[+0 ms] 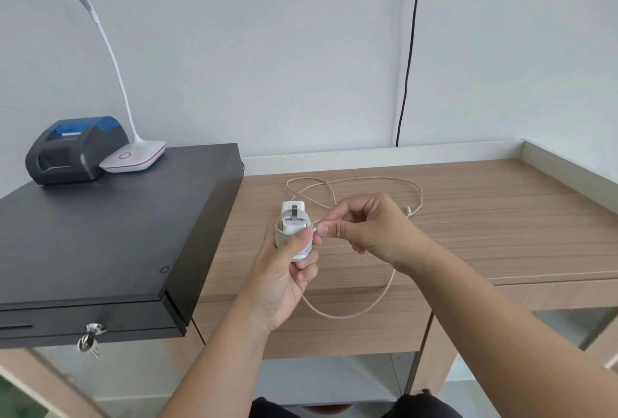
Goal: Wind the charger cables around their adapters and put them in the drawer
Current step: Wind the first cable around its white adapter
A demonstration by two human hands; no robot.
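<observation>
1. Left hand [284, 270] closed around the white adapter [294, 222], prongs up, held above the tabletop [468, 217] so cable can be wrapped around it; several turns already on it
2. Right hand [368, 227] pinches the cable [368, 310] just beside the adapter, likely to keep the wrap taut
3. Loose cable trails below both hands and loops on the tabletop behind
4. Drawer [83, 324] at left, closed, key in lock

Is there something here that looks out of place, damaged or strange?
Nothing looks damaged or spilled. The white cable lies in loose loops on the wooden desk, only partly wound round the adapter in the left hand; the right hand pinches it.
</observation>
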